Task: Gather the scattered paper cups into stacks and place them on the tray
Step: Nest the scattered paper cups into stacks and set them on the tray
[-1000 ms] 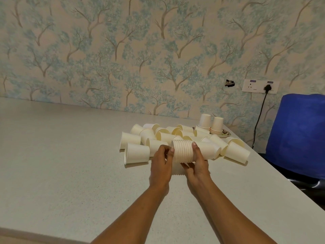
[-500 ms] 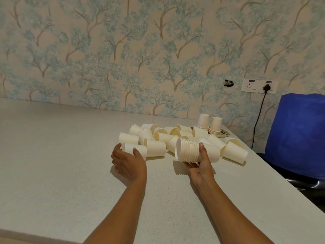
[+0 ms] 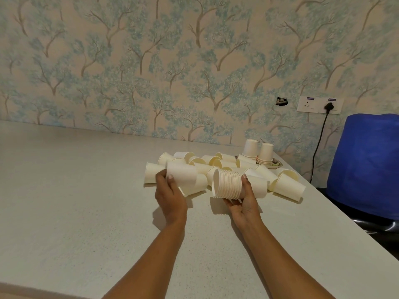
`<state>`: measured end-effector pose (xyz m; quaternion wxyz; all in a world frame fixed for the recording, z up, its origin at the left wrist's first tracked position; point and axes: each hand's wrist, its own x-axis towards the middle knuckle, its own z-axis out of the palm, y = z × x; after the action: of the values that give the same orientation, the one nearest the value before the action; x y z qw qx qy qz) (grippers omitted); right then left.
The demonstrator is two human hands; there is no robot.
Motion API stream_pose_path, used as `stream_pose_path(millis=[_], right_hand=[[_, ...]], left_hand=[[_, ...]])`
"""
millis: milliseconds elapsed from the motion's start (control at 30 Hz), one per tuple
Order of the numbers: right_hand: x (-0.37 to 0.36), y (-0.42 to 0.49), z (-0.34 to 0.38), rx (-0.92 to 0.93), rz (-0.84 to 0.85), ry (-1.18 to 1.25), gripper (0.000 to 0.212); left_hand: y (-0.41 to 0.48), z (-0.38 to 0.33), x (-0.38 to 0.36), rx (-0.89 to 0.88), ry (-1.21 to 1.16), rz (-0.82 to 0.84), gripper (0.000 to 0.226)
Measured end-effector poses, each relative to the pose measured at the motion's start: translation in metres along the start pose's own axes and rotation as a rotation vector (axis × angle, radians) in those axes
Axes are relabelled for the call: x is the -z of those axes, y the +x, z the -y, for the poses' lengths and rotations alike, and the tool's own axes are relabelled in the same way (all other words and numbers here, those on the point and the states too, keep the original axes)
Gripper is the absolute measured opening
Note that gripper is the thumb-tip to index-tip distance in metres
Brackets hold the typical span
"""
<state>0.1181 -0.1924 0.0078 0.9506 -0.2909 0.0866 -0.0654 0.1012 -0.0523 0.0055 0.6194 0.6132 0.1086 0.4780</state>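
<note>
Several cream paper cups (image 3: 287,186) lie on their sides in a heap on the pale table. My right hand (image 3: 244,201) grips a nested stack of cups (image 3: 228,184), held sideways with the rims pointing left, just above the table. My left hand (image 3: 170,195) holds a single cup (image 3: 182,174) lifted off the near left edge of the heap, its base pointing right toward the stack. Two upside-down stacks (image 3: 258,152) stand on a small patterned tray (image 3: 275,163) at the far right, behind the heap.
The table's right edge (image 3: 345,219) runs diagonally beside a blue chair (image 3: 364,165). A wall socket with a black plug and cable (image 3: 319,105) sits on the tree-patterned wall behind. Bare tabletop (image 3: 64,190) spreads to the left and toward me.
My left hand left the stack, reached to the heap's near left side and now holds one cup raised off the table. The right hand keeps the stack, now slightly to the right.
</note>
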Motion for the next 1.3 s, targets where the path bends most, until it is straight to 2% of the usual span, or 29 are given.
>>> stream_pose_path(millis=[167, 400, 633, 700, 767, 867, 933, 1033, 1100, 1300], right_hand=[[-0.001, 0.000, -0.002, -0.007, 0.016, -0.008, 0.059], [-0.004, -0.003, -0.006, -0.021, 0.066, -0.012, 0.051], [-0.004, -0.002, -0.009, -0.060, 0.100, -0.043, 0.040], [-0.004, -0.001, -0.007, -0.039, 0.093, -0.051, 0.039], [-0.003, 0.001, -0.006, -0.017, 0.086, -0.066, 0.038], [-0.001, 0.003, -0.005, -0.011, 0.075, -0.065, 0.032], [0.001, 0.004, -0.004, -0.007, 0.059, -0.052, 0.035], [0.000, 0.005, -0.004, -0.003, 0.046, -0.048, 0.039], [0.000, 0.005, -0.005, -0.001, 0.046, -0.052, 0.041], [0.003, 0.003, -0.005, 0.007, 0.033, -0.060, 0.041]], left_hand=[[-0.018, 0.000, -0.008, -0.110, -0.051, 0.268, 0.019], [-0.027, -0.005, -0.007, -0.018, -0.109, 0.594, 0.014], [-0.038, -0.009, -0.007, 0.197, -0.284, 0.850, 0.032], [-0.039, -0.009, -0.007, 0.180, -0.271, 0.847, 0.028], [-0.037, -0.008, -0.008, 0.153, -0.239, 0.777, 0.023], [-0.027, 0.000, -0.009, 0.114, -0.157, 0.572, 0.017], [-0.020, 0.009, -0.011, 0.134, -0.057, 0.449, 0.014], [-0.013, 0.021, -0.013, 0.257, 0.137, 0.331, 0.024], [-0.010, 0.026, -0.013, 0.226, 0.293, 0.281, 0.029], [-0.003, 0.032, -0.019, 0.160, 0.419, 0.237, 0.045]])
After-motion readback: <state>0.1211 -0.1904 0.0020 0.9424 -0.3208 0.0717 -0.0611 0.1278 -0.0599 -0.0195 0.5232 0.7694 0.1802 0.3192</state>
